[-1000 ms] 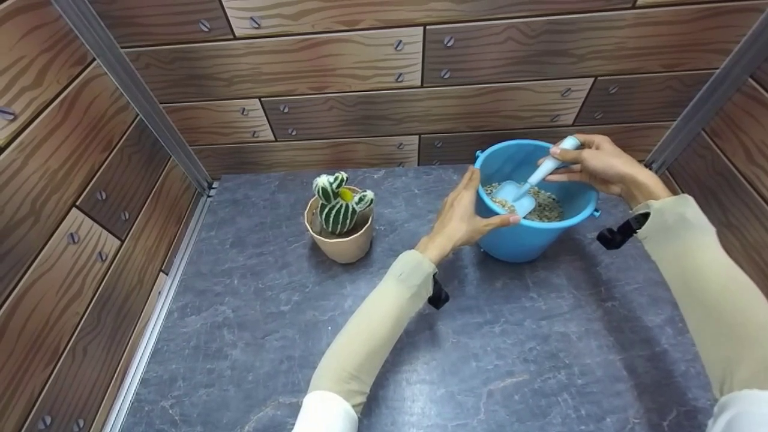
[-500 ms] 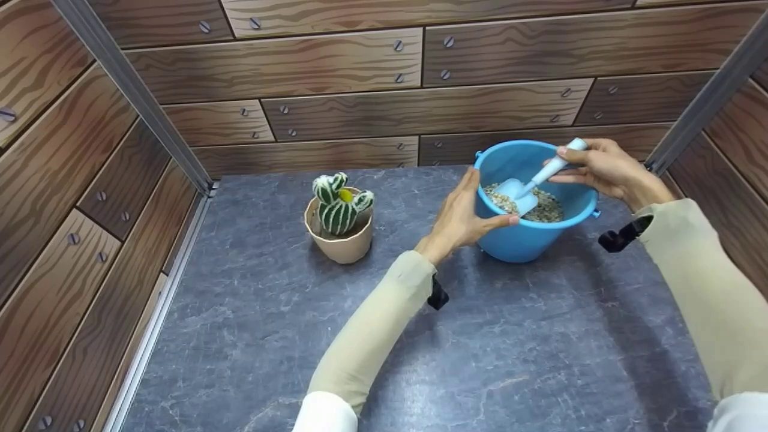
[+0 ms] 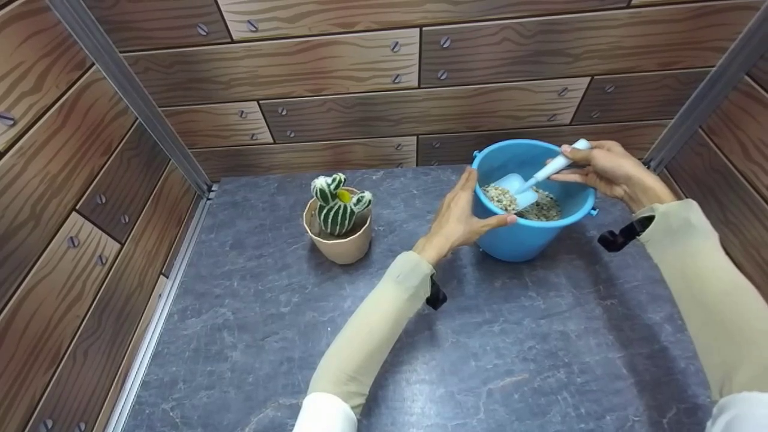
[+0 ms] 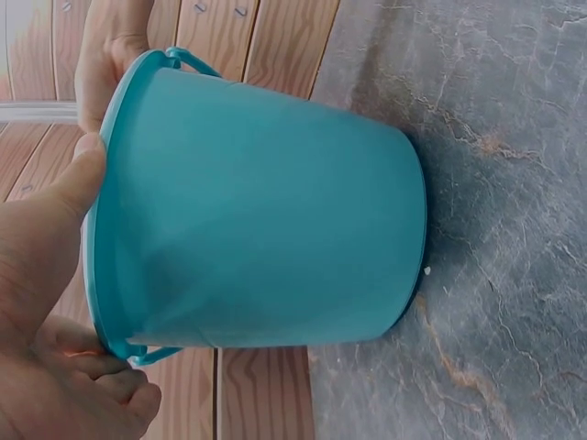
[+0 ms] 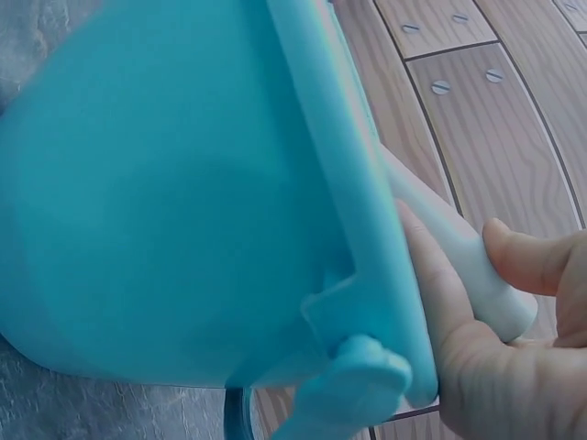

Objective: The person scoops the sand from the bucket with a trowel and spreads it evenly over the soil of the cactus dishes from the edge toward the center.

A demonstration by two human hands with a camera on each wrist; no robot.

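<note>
A blue bucket [image 3: 517,243] stands on the table at the right, with small tan and grey gravel [image 3: 546,207] inside. My left hand [image 3: 459,219] holds its near left side, thumb along the rim and fingers spread round the wall. The left wrist view shows the thumb at the rim [image 4: 99,211] and the fingers bent by the handle joint. Over the far right rim my right hand [image 3: 612,168] grips the handle of a pale blue shovel [image 3: 555,168]. The shovel's blade lies inside the bucket, carrying some gravel. From the right wrist, the bucket wall hides the blade.
To the left stands a toy cactus [image 3: 336,213] in a beige pot [image 3: 343,249]. Wood-patterned walls [image 3: 336,120] close off the back and both sides of the grey table [image 3: 258,324]. The bucket stands close to the back wall.
My right hand has moved slightly right with the shovel, its handle tilting lower. More gravel now shows on the blade. The left hand still holds the bucket in place.
</note>
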